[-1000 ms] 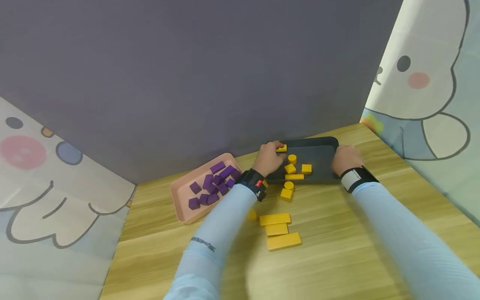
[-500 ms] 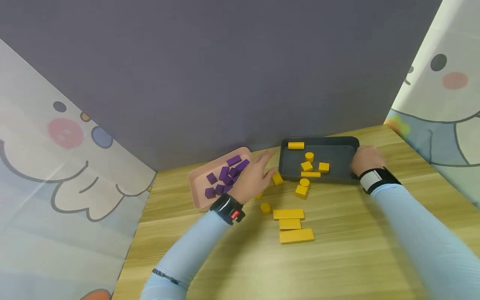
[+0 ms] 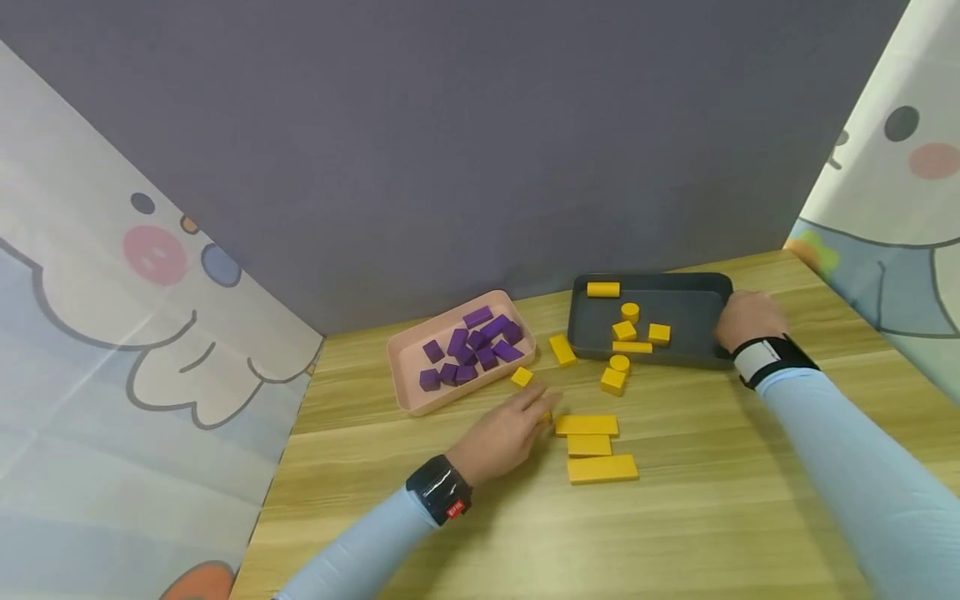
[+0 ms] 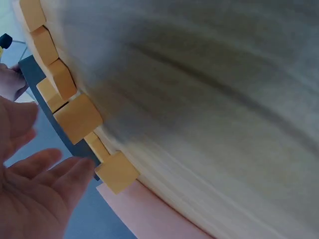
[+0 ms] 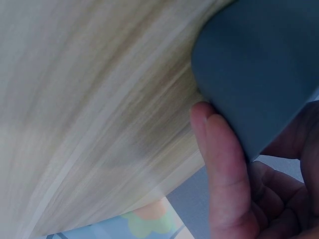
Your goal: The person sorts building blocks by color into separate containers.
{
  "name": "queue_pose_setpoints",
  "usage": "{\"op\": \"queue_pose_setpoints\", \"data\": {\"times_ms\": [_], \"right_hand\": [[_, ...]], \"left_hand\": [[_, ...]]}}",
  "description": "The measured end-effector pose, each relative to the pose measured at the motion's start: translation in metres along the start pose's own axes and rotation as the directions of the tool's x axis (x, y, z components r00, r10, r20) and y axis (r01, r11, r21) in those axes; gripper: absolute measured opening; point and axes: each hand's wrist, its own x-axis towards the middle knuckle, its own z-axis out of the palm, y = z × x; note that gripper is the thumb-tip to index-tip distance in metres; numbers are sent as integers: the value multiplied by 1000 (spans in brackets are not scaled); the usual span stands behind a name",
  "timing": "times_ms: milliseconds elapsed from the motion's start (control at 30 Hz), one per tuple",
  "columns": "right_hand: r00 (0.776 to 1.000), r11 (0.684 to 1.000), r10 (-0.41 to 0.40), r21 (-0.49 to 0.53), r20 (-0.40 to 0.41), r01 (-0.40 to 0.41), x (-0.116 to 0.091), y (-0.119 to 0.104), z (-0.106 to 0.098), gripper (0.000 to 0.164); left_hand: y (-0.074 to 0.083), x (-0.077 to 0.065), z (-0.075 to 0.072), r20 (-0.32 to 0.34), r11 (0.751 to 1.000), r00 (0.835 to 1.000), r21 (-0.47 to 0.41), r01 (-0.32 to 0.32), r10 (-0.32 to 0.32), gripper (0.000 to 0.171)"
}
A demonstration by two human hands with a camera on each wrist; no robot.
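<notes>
My left hand (image 3: 501, 433) is over the table just left of the yellow blocks, partly covering a small yellow block (image 3: 546, 416). In the left wrist view its thumb and fingers (image 4: 75, 181) are apart with nothing between them, and a yellow block (image 4: 77, 118) lies beyond. At the right end of the dark grey tray (image 3: 690, 325), my right hand (image 3: 752, 318) grips the wall; in the right wrist view the fingers (image 5: 227, 169) lie against the outside of the tray's corner (image 5: 249, 74). Inside that tray are several yellow blocks, including a cylinder (image 3: 603, 289) near the far wall.
A pink tray (image 3: 408, 400) with several purple blocks (image 3: 459, 341) stands to the left. Between the trays lies a yellow block (image 3: 562, 350). Three flat yellow blocks (image 3: 588, 446) lie in front, and a yellow cube (image 3: 612, 381) sits near the dark tray. A grey wall (image 3: 480, 167) stands behind.
My left hand has left the dark tray, where a yellow cylinder now lies, and has moved left and toward me over the table. The right hand has kept hold of the tray's end.
</notes>
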Motion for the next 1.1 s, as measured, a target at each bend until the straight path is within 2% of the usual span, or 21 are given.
{"op": "queue_pose_setpoints", "data": {"times_ms": [167,367,567,700,833,1100], "right_hand": [[1000,1000,-5,-8,7,5,0,4,1,31],[1000,1000,-8,-4,1,8,0,5,-1,32],[1000,1000,-8,-13,-7,8,0,3,-3,31],[1000,1000,-7,-10,-5,7,0,0,-4,31],[1000,1000,4,-1,-9,-4,0,-2,-5,31],[1000,1000,3,-25,-22,-3,0,-3,-3,29]], "left_hand": [[-1,-2,4,51,1000,999,2,15,-15,48],[-2,-4,5,34,999,999,-44,24,-23,35],[-3,-5,3,46,999,998,-31,38,-37,24],[-7,-4,-4,55,994,997,-91,53,-48,23],[-9,7,-17,32,981,998,-181,62,-57,24],[-13,48,-52,-100,965,993,-260,36,-64,22]]}}
